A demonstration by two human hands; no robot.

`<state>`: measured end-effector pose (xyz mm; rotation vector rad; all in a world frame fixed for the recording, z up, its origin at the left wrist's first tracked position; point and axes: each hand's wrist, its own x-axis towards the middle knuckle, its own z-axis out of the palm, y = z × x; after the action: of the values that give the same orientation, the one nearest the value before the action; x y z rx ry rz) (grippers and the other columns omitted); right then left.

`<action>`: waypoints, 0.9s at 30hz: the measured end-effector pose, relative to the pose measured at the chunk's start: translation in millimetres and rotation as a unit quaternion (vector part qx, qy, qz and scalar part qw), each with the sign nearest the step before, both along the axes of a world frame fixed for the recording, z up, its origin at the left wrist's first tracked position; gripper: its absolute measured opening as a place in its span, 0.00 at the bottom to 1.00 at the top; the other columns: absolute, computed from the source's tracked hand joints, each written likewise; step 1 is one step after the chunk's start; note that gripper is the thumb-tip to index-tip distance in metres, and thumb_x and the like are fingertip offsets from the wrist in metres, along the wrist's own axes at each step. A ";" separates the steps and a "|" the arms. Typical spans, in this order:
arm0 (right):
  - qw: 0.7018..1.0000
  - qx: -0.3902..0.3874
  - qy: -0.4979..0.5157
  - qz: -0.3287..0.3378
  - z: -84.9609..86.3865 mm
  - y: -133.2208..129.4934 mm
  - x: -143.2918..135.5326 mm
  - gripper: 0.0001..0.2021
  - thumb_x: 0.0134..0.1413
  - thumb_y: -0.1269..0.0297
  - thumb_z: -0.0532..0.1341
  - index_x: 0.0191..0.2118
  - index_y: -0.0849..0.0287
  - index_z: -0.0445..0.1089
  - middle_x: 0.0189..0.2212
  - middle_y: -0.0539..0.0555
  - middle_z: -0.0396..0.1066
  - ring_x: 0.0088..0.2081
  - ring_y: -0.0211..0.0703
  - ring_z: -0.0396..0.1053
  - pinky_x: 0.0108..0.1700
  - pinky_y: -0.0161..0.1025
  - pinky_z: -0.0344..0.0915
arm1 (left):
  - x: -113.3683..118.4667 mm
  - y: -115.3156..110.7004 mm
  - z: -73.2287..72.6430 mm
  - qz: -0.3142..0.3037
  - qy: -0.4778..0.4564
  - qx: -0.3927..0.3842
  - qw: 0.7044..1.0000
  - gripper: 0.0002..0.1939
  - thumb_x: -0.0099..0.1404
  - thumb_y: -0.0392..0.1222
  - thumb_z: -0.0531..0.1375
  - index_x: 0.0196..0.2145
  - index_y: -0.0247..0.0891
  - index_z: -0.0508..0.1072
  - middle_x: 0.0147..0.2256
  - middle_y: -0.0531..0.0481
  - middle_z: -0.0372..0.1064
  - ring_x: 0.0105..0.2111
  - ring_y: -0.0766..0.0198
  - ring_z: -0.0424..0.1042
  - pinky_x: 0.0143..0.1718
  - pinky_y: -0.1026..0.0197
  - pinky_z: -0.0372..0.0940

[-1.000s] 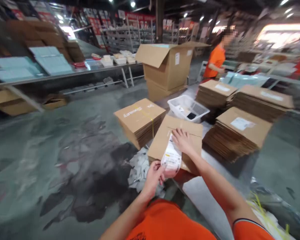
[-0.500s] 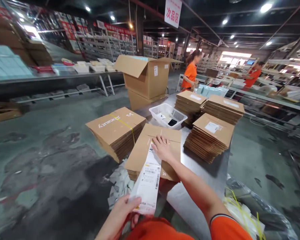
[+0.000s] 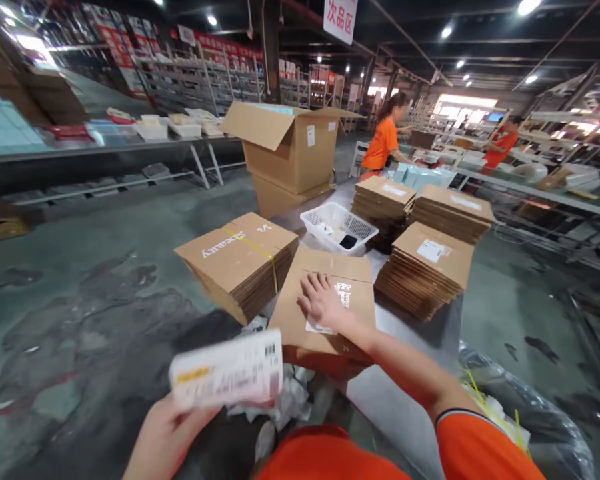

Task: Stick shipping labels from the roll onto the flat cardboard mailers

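Note:
My left hand (image 3: 173,427) pinches a strip of white shipping labels (image 3: 230,370) at the lower left, off the near side of the box stack. The strip is blurred and curls over. My right hand (image 3: 325,303) lies flat, fingers spread, on the top sheet of a stack of flattened cardboard boxes (image 3: 290,310). Under its palm a white label (image 3: 316,327) on the cardboard is partly hidden. White print shows beside the hand. Crumpled pale backing paper (image 3: 293,400) hangs below the near edge of the stack.
A strapped carton bundle (image 3: 235,257) lies left of the stack. Beyond are a white basket (image 3: 330,212) holding a dark object, and labelled carton stacks (image 3: 433,260) at right. A large open box (image 3: 300,157) stands behind the metal table (image 3: 405,347). A co-worker (image 3: 380,143) stands farther back.
The label strip stretched between my hands has come away from the stack and swung left with my left hand. A label now shows under my right palm. The co-worker has turned.

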<state>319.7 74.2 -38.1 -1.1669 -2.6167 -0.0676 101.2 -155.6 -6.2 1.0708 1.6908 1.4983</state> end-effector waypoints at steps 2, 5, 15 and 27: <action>1.000 0.003 -0.011 -0.008 3.4 -3.3 -0.8 0.26 0.66 0.55 0.47 0.62 0.66 0.59 0.63 0.67 0.56 0.63 0.62 0.51 0.62 0.59 0.46 | 0.8 22.8 1.5 0.008 -0.093 0.038 0.995 0.17 0.38 0.53 0.73 0.23 0.39 0.80 0.27 0.46 0.78 0.33 0.51 0.77 0.37 0.57 0.73; 0.998 -0.003 -0.016 -0.056 0.5 -13.4 -11.0 0.27 0.66 0.56 0.46 0.63 0.68 0.57 0.64 0.69 0.53 0.65 0.65 0.47 0.62 0.63 0.42 | 1.2 49.3 -4.7 0.046 -0.258 0.129 0.956 0.19 0.37 0.55 0.73 0.23 0.38 0.79 0.25 0.48 0.77 0.30 0.55 0.77 0.36 0.57 0.73; 0.958 -0.096 0.254 -0.095 -3.1 -19.7 30.0 0.25 0.64 0.54 0.46 0.62 0.57 0.60 0.63 0.60 0.58 0.64 0.50 0.54 0.64 0.53 0.50 | 32.1 83.3 -40.0 -0.115 -0.153 -0.055 0.980 0.18 0.53 0.52 0.65 0.32 0.33 0.78 0.28 0.47 0.77 0.30 0.58 0.74 0.35 0.59 0.68; 0.893 -0.145 0.314 -0.288 -45.4 -107.3 132.0 0.26 0.60 0.49 0.48 0.50 0.63 0.70 0.56 0.65 0.66 0.58 0.57 0.61 0.61 0.55 0.56 | 54.9 81.2 -49.4 -0.083 0.004 -0.029 0.996 0.16 0.56 0.49 0.63 0.39 0.36 0.79 0.42 0.43 0.77 0.51 0.51 0.70 0.57 0.55 0.59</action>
<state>451.7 -33.2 -83.5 -1.6850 -1.6960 0.5125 156.2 -74.4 -55.6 1.1572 1.5983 1.3336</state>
